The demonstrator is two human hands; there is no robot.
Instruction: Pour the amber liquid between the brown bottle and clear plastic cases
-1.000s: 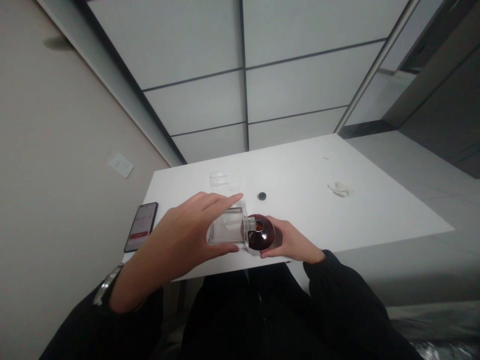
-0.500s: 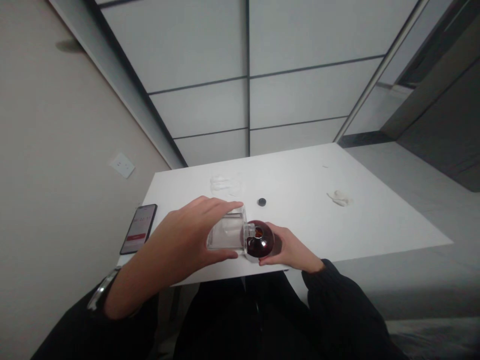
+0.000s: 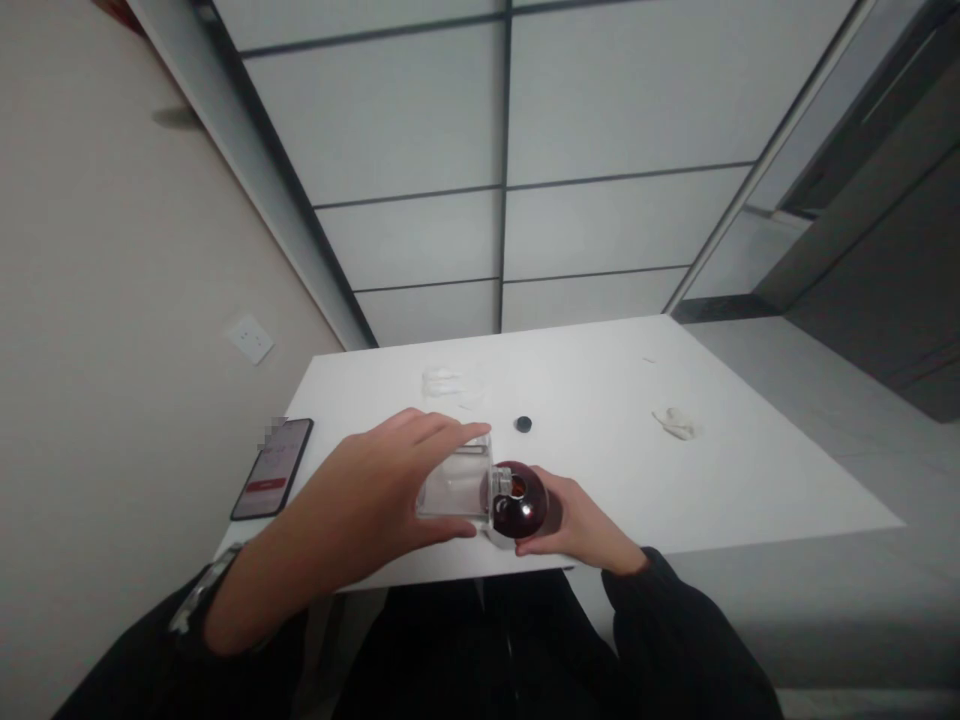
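Note:
My left hand (image 3: pixel 390 490) is closed around a clear square glass bottle (image 3: pixel 456 487), thumb on the near side and fingers on the far side. The bottle lies tipped on its side, its neck pointing right. That neck meets the round mouth of a dark reddish-brown, rounded bottle (image 3: pixel 523 515). My right hand (image 3: pixel 570 515) grips this bottle from the right and keeps it upright. Whether liquid is passing between the two I cannot tell. Beyond them on the table lies a small black cap (image 3: pixel 523 424).
The white table (image 3: pixel 750 480) also bears a phone (image 3: pixel 273 468) at the left edge, some clear plastic wrapping (image 3: pixel 442 382) at the back, and a crumpled whitish piece (image 3: pixel 677 424) at the right. Behind stand white panelled doors (image 3: pixel 420 130); a wall socket (image 3: pixel 250 340) is at left.
The camera view has tilted up slightly, so the table and hands sit lower in the picture. Both hands hold their bottles in much the same pose.

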